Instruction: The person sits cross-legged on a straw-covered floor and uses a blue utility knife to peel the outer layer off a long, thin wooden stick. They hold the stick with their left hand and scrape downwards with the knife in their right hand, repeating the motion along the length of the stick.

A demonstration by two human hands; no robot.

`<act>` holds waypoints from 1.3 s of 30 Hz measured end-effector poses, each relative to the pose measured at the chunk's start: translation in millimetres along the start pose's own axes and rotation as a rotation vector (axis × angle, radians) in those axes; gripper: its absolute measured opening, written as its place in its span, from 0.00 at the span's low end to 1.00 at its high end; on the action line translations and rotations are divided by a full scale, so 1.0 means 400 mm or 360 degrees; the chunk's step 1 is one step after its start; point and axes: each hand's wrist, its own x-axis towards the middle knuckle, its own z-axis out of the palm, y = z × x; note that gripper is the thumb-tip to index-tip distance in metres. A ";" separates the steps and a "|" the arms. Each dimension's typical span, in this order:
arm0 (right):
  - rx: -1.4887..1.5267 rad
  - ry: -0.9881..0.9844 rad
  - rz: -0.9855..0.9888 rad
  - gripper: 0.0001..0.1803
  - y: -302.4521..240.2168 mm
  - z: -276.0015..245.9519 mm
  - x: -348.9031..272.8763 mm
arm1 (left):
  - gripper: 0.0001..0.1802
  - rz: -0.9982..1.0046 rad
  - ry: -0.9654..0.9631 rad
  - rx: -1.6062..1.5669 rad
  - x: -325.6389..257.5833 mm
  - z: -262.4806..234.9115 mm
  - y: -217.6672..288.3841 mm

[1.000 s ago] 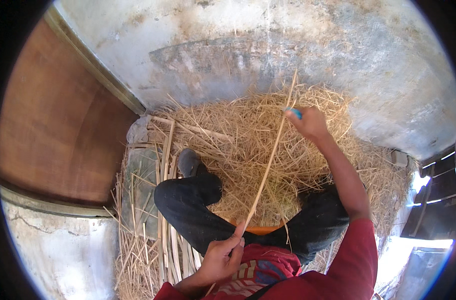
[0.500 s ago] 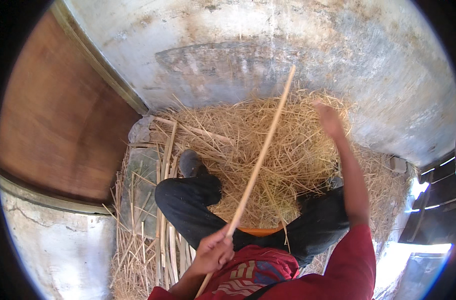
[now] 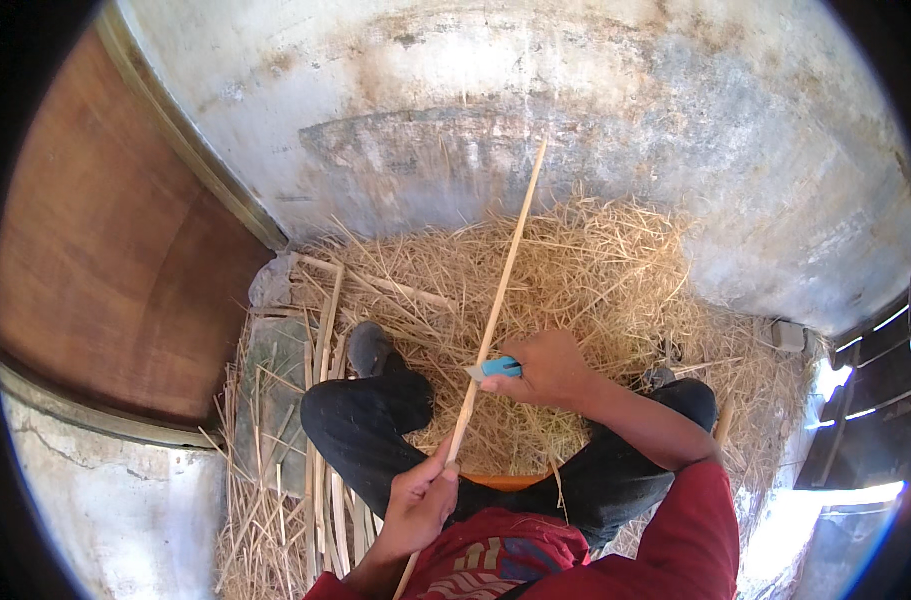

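A long, pale wooden stick (image 3: 511, 255), likely split bamboo, slants up and away from my lap toward the wall. My left hand (image 3: 423, 500) is closed round its lower part, and the near end runs down past my red shirt. In my right hand (image 3: 548, 368) is a utility knife (image 3: 501, 367) with a light blue handle. Its blade lies against the stick about midway along, a short way above my left hand. Thin shavings and straw-like strips (image 3: 586, 280) are heaped on the floor between and beyond my bent legs.
Several split strips (image 3: 321, 470) lie along my left side, beside a grey stone slab (image 3: 281, 365). A stained wall (image 3: 496, 80) rises ahead, with a brown wooden panel (image 3: 126, 230) at the left. Something orange (image 3: 506, 481) shows between my thighs. A small block (image 3: 788, 336) sits at the right.
My right hand has come from far out over the shavings back to the stick, bringing the knife blade against it. The stick's far end has shifted slightly left.
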 end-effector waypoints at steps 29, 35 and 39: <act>-0.0186 0.0090 0.0106 0.37 0.004 -0.026 0.005 | 0.15 -0.0453 -0.0139 -0.0964 0.017 0.023 0.031; -0.0121 -0.0128 0.0075 0.37 -0.040 -0.018 -0.013 | 0.15 -0.0491 -0.0170 -0.1097 0.028 0.018 0.018; -0.0143 0.0019 0.0384 0.37 0.070 -0.025 0.027 | 0.15 -0.0547 -0.0159 -0.0965 0.007 0.035 0.032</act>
